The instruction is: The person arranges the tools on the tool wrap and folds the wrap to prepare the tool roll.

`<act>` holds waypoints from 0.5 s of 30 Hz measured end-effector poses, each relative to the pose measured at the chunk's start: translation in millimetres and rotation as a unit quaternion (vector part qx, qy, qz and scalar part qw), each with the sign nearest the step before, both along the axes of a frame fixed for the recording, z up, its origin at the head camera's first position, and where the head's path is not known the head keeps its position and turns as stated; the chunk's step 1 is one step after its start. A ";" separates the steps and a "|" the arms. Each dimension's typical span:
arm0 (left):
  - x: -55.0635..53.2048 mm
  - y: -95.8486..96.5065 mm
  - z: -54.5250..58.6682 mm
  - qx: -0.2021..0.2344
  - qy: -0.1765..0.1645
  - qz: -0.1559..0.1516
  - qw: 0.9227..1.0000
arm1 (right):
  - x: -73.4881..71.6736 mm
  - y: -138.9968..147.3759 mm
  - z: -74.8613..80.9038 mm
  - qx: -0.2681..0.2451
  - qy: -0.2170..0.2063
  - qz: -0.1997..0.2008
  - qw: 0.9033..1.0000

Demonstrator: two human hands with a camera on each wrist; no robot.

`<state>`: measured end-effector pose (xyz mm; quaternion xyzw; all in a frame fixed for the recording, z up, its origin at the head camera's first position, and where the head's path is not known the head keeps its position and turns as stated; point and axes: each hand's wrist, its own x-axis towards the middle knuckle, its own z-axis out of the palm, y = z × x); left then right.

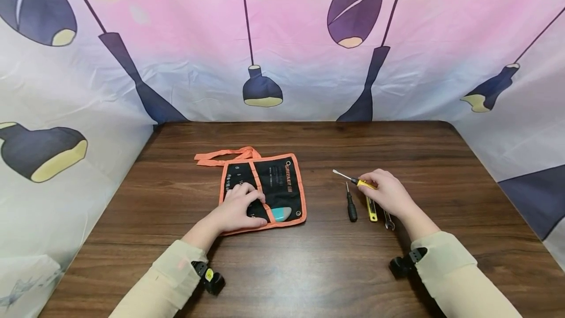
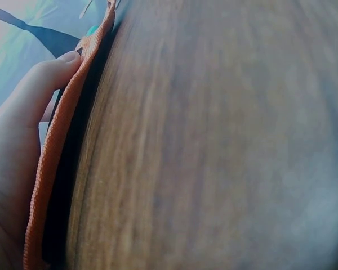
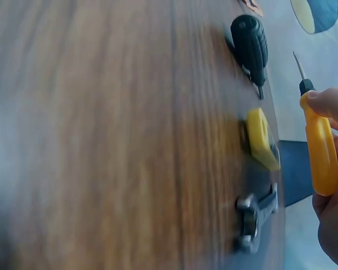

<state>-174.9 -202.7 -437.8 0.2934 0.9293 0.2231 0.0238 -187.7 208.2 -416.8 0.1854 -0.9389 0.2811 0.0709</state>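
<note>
My left hand (image 1: 240, 207) rests on a black tool pouch (image 1: 278, 180) with orange trim, lying on the table. In the left wrist view its thumb (image 2: 62, 62) presses on top near the orange edge. A teal and grey handle (image 1: 281, 214) pokes out of a pouch pocket beside the thumb. My right hand (image 1: 388, 191) pinches a yellow-handled screwdriver (image 3: 320, 146), its shaft pointing toward the pouch. Just under that hand lie a black screwdriver (image 1: 351, 207), a yellow utility knife (image 1: 372, 210) and a metal wrench (image 1: 389, 221), side by side.
Orange ties (image 1: 229, 155) trail from the pouch's far left corner. The brown wooden table (image 1: 282, 269) ends at a fabric backdrop (image 1: 300, 82) printed with lamps, which hangs behind and on both sides. Each wrist wears a small black camera.
</note>
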 end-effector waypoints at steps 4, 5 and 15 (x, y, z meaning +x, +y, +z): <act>-0.6 -0.8 0.7 0.002 0.000 0.001 1.000 | -3.2 -8.7 3.0 0.002 -0.004 0.010 1.000; -0.6 -0.9 0.8 0.003 -0.001 0.001 1.000 | -4.0 -11.0 3.5 0.003 -0.005 0.013 1.000; -0.5 0.3 0.2 0.001 0.003 -0.002 1.000 | -6.7 -32.1 5.5 0.017 -0.009 0.030 0.999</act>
